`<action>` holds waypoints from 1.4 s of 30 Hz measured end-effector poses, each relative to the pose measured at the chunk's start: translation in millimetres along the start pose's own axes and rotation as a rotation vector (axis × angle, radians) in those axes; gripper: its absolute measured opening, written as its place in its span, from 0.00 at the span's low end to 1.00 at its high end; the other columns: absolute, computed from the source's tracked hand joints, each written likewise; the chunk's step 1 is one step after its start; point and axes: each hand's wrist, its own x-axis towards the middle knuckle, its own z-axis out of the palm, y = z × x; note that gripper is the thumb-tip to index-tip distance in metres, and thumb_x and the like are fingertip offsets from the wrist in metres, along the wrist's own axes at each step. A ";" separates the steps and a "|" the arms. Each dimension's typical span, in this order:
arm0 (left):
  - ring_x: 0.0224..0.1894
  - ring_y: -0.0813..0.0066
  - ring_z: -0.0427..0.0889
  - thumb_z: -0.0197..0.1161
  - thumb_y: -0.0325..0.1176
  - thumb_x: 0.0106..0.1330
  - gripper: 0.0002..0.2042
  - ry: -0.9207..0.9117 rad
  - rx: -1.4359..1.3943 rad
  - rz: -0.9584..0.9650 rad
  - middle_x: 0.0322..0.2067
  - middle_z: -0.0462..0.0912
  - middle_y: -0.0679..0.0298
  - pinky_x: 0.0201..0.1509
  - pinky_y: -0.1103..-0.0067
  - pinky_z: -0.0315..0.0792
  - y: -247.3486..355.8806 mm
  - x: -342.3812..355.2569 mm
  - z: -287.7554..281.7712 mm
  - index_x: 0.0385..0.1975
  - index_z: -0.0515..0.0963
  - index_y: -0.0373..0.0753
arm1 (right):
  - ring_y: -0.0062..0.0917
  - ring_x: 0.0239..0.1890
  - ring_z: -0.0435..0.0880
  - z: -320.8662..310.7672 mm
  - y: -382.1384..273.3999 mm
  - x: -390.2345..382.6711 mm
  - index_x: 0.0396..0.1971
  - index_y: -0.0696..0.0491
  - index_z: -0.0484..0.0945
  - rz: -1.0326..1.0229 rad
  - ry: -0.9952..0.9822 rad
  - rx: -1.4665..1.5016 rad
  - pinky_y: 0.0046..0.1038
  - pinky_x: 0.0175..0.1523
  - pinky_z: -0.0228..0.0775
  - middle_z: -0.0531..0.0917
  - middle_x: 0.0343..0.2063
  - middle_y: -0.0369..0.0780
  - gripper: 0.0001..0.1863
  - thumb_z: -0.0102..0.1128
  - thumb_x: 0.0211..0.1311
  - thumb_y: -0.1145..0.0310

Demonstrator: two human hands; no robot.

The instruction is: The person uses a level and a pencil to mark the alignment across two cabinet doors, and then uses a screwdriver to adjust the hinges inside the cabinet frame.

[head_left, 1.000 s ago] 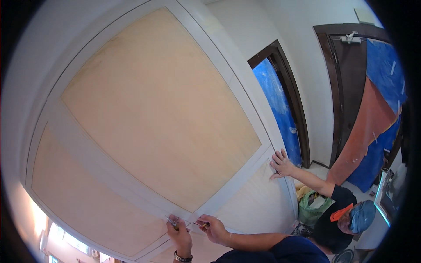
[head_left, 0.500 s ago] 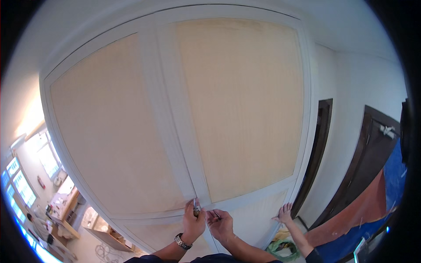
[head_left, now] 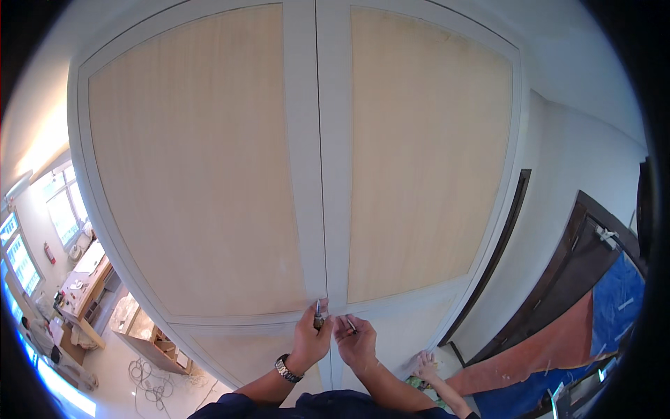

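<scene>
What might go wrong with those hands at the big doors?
The small tool in the left hand might slip and scratch the white frame close to it. The thin thing in the right hand could drop, since it looks held by just the fingertips. And someone might trip on the loose cable on the floor.

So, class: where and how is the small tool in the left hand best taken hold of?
Probably by its darker lower part, coming from below: the small tool stands roughly upright, its slim, shiny end pointing up, and the left hand grips it low, leaving that end free.
</scene>
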 end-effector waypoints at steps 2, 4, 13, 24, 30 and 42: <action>0.32 0.75 0.81 0.63 0.28 0.69 0.16 -0.003 -0.056 -0.021 0.38 0.85 0.57 0.37 0.78 0.75 0.4 -3.7 -5.6 0.55 0.75 0.32 | 0.29 0.40 0.82 -2.8 -0.3 0.2 0.31 0.57 0.77 -0.019 -0.064 -0.032 0.30 0.51 0.75 0.81 0.30 0.40 0.05 0.57 0.63 0.71; 0.30 0.84 0.77 0.63 0.27 0.68 0.15 -0.009 -0.107 -0.051 0.39 0.85 0.61 0.35 0.82 0.72 0.2 -9.1 -13.7 0.53 0.76 0.33 | 0.30 0.41 0.83 -7.9 3.0 -4.5 0.32 0.56 0.77 -0.033 -0.051 -0.051 0.30 0.50 0.75 0.82 0.32 0.41 0.04 0.58 0.64 0.71; 0.22 0.86 0.74 0.67 0.33 0.68 0.09 -0.093 -0.080 -0.331 0.21 0.78 0.69 0.27 0.82 0.69 -21.6 -24.1 -52.0 0.40 0.80 0.34 | 0.30 0.46 0.83 -38.0 3.3 -6.7 0.60 0.57 0.70 -0.297 0.015 -0.537 0.29 0.48 0.72 0.82 0.44 0.39 0.24 0.63 0.65 0.71; 0.20 0.84 0.74 0.65 0.37 0.70 0.13 -0.286 -0.189 -0.581 0.17 0.76 0.70 0.24 0.82 0.68 -64.4 -60.9 -39.8 0.35 0.79 0.31 | 0.26 0.46 0.82 -81.4 -4.6 -11.3 0.65 0.57 0.63 -0.223 -0.092 -0.845 0.27 0.48 0.73 0.79 0.48 0.40 0.31 0.64 0.65 0.73; 0.20 0.84 0.75 0.67 0.36 0.68 0.10 -0.313 -0.141 -0.636 0.18 0.78 0.69 0.24 0.82 0.69 -68.9 -74.4 -44.0 0.32 0.80 0.35 | 0.27 0.49 0.81 -82.7 0.6 -21.2 0.66 0.52 0.56 -0.235 -0.426 -1.063 0.28 0.49 0.77 0.73 0.56 0.45 0.43 0.70 0.53 0.86; 0.21 0.83 0.78 0.65 0.35 0.69 0.12 -0.254 -0.125 -0.466 0.19 0.78 0.68 0.28 0.81 0.72 -28.9 -41.9 -43.7 0.45 0.82 0.34 | 0.29 0.41 0.83 53.5 -41.0 -31.6 0.52 0.56 0.70 -1.276 -0.534 -1.360 0.29 0.46 0.76 0.83 0.43 0.43 0.25 0.73 0.57 0.75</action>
